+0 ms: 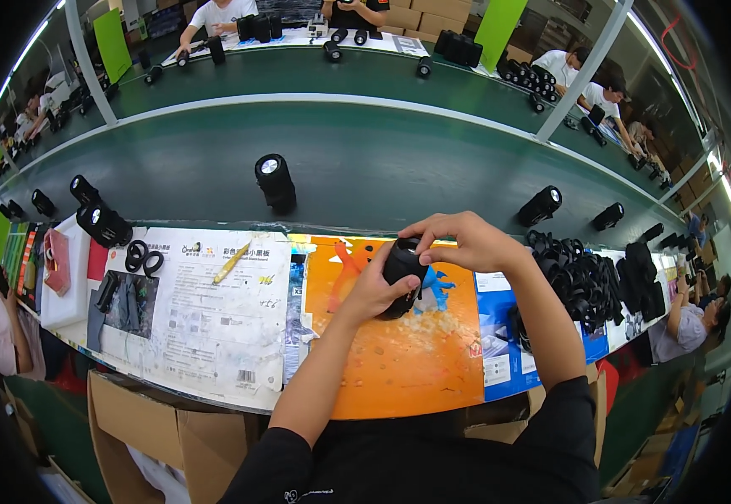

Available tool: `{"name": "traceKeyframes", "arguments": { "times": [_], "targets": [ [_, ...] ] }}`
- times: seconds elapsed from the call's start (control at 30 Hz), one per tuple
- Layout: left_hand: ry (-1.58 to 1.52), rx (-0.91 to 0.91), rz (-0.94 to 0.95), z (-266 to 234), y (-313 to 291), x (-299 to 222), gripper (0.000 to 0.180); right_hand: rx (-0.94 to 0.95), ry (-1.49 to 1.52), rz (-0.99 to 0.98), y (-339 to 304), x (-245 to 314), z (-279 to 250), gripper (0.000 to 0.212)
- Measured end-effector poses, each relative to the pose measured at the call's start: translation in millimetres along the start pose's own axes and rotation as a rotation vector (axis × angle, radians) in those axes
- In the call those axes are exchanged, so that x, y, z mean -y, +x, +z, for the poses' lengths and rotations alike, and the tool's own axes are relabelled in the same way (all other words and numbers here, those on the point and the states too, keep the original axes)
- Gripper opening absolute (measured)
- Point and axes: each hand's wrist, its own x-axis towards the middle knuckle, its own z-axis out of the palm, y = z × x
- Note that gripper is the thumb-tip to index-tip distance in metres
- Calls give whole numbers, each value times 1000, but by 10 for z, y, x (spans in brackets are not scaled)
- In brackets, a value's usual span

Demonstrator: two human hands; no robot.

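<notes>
Fingers of the left hand (pixel 375 290) wrapped round the side of a small black round speaker (pixel 402 270), and the right hand (pixel 459 239) pinched its top end, just above the orange sheet (pixel 399 361) on the bench. It looked hard, smooth and a bit slippery, not heavy, so holding its round body with both hands seemed safest. Beside it lay a pile of black rubber rings (pixel 579 277).

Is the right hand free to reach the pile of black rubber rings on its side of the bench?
Probably not right now: the right hand and the left hand both hold the black cylindrical speaker. The pile of black rubber rings lies close by, with nothing between.
</notes>
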Motion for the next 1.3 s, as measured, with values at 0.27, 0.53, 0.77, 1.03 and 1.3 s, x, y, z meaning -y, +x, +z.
{"name": "traceKeyframes", "arguments": {
  "times": [0.27,0.53,0.77,1.03,1.3],
  "targets": [
    [-49,-20,67,26,21,34,90,-109,-82,-68,-61,119,128,31],
    [37,-26,57,62,29,2,86,-48,-272,-244,-77,50,101,61],
    [72,-23,24,25,7,-7,88,-51,-254,-273,-86,4,107,59],
    [51,-24,106,53,26,10,85,-84,-350,-317,-95,2,149,61],
    [135,-40,132,163,-28,-33,76,-34,-136,-258,-18,117,-67,30]
  ]
}}
